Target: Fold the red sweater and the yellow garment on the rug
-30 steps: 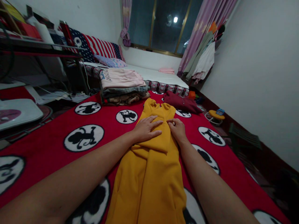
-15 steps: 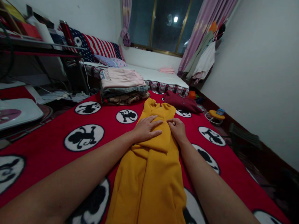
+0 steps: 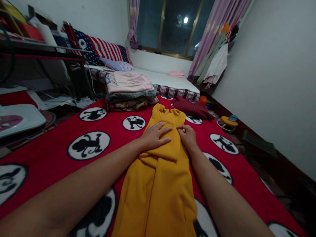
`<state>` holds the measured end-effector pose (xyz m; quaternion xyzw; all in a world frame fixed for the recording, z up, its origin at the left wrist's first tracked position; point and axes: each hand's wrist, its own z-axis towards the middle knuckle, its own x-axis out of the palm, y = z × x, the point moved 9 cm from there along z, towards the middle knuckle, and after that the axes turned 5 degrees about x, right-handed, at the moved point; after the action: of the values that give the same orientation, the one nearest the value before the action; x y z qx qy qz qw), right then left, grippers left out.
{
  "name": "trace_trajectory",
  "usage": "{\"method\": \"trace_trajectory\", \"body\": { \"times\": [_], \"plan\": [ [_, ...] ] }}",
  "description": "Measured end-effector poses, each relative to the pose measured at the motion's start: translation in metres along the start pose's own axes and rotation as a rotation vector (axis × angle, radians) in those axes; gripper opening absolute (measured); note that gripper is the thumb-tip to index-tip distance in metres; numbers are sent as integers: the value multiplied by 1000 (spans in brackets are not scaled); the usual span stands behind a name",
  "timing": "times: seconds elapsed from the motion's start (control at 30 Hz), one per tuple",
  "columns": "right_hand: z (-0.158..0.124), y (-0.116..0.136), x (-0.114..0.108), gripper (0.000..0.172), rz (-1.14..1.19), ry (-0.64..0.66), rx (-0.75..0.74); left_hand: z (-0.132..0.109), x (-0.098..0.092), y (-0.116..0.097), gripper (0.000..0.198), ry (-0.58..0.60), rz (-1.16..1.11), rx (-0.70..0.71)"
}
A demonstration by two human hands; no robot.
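A long mustard-yellow garment (image 3: 165, 184) lies lengthwise before me, folded narrow, with a layer of its cloth turned over the upper part. Its exact kind I cannot make out. My left hand (image 3: 156, 135) rests flat on that upper layer, fingers spread. At the garment's right edge, my right hand (image 3: 187, 136) has its fingers curled in a pinch on the cloth; the fingertips are partly hidden. Underneath is a red blanket (image 3: 59, 177) with black monkey figures in white circles.
Beyond the garment, a stack of folded clothes (image 3: 130, 87) stands at left and a folded maroon garment (image 3: 191, 108) lies at right. A white-topped bed (image 3: 158, 77) is by the window. A cluttered desk (image 3: 49, 49) stands left, a small yellow stool (image 3: 228, 121) right.
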<state>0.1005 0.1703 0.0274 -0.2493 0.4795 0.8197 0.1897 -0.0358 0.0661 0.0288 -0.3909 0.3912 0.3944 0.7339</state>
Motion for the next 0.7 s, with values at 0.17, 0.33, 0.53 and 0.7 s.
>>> {"method": "trace_trajectory", "body": {
  "times": [0.17, 0.33, 0.53, 0.7],
  "plan": [
    [0, 0, 0, 21, -10, 2, 1, 0, 0, 0, 58, 6, 7, -5],
    [0, -1, 2, 22, -25, 11, 16, 0, 0, -1, 59, 9, 12, -2],
    [0, 0, 1, 21, -11, 8, -1, 0, 0, -1, 60, 11, 28, 5],
    [0, 1, 0, 21, -6, 2, -11, 0, 0, -1, 60, 9, 18, 4]
  ]
}}
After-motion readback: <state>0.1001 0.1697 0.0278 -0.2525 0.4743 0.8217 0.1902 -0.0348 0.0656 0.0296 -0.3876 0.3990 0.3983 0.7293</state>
